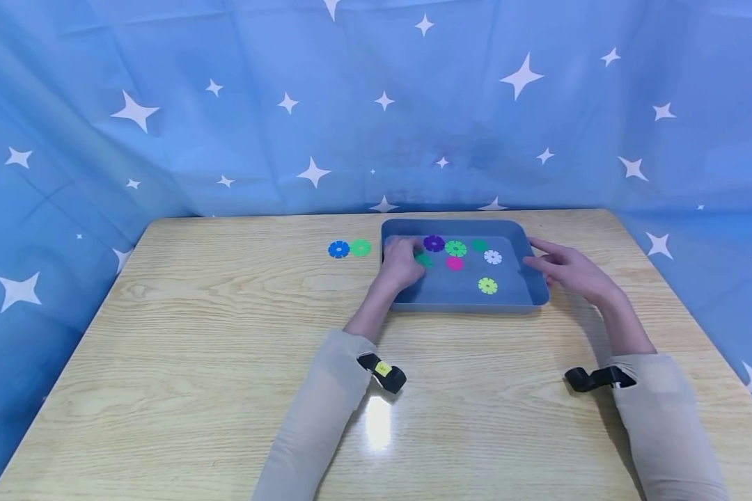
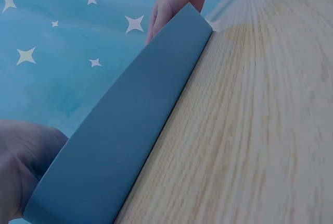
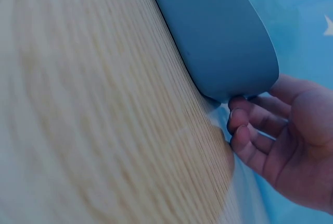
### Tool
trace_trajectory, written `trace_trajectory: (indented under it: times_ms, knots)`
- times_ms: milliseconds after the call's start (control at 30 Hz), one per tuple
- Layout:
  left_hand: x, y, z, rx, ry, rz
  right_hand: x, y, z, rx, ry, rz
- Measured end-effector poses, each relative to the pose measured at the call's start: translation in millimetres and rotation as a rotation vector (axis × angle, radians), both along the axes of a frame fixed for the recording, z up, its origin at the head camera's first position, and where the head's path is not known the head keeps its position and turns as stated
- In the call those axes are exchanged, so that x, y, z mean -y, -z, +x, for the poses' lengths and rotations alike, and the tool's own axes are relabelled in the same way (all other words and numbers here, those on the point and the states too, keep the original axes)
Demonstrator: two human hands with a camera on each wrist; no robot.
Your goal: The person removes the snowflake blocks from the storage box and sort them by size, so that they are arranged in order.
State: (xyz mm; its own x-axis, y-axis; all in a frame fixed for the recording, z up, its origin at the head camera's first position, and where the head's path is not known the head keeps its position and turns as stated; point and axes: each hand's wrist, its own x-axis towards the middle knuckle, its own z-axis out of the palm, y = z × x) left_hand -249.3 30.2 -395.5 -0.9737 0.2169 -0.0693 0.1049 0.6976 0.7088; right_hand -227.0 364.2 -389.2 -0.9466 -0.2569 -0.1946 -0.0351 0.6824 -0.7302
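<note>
A shallow blue-grey tray [image 1: 470, 308] stands on the table with several notched plastic discs in it. My left hand [image 1: 402, 263] reaches over its left end, fingers curled down at a green disc [image 1: 423, 259], which it pinches between thumb and fingers; the hand partly covers this disc. In the left wrist view the tray's front wall [image 2: 119, 114] hides those fingertips. My right hand [image 1: 567, 268] grips the tray's right end, thumb over the rim and other fingers curled against the outside, as the right wrist view shows beside the tray wall [image 3: 223, 36].
Inside the tray lie purple [image 1: 434, 243], light green [image 1: 455, 248], dark green [image 1: 479, 245], pink [image 1: 455, 264], white [image 1: 492, 257] and yellow-green [image 1: 487, 286] discs. A blue disc [image 1: 339, 249] and a green disc [image 1: 360, 248] lie on the wooden table [image 1: 225, 334], left of the tray. A starred curtain [image 1: 257, 139] hangs behind.
</note>
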Motion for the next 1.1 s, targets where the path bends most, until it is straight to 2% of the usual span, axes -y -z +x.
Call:
trace_trajectory:
  times_ms: [133, 233, 367, 567, 733, 1100]
  knots:
    - [-1.1, 0.7, 2.4, 0.05, -0.033, 0.066, 0, 0.7, -0.5, -0.002, -0.006, -0.009]
    - [-2.1, 0.4, 4.5, 0.052, -0.033, 0.085, -1, 2.0, 0.0, -0.007, -0.004, -0.016]
    - [-1.6, -3.7, 7.4, 0.055, -0.008, 0.118, -1, 2.5, 0.5, -0.015, -0.008, -0.018]
    - [5.2, -14.7, 10.0, 0.055, 0.04, 0.236, -1, 1.5, 0.2, -0.014, -0.009, -0.016]
    - [13.2, -21.9, 10.8, 0.051, 0.055, 0.314, -2, 2.4, -0.4, -0.017, -0.017, -0.025]
    - [32.0, -31.3, 10.4, 0.041, -0.035, 0.346, -2, 3.2, -0.8, -0.026, -0.026, -0.038]
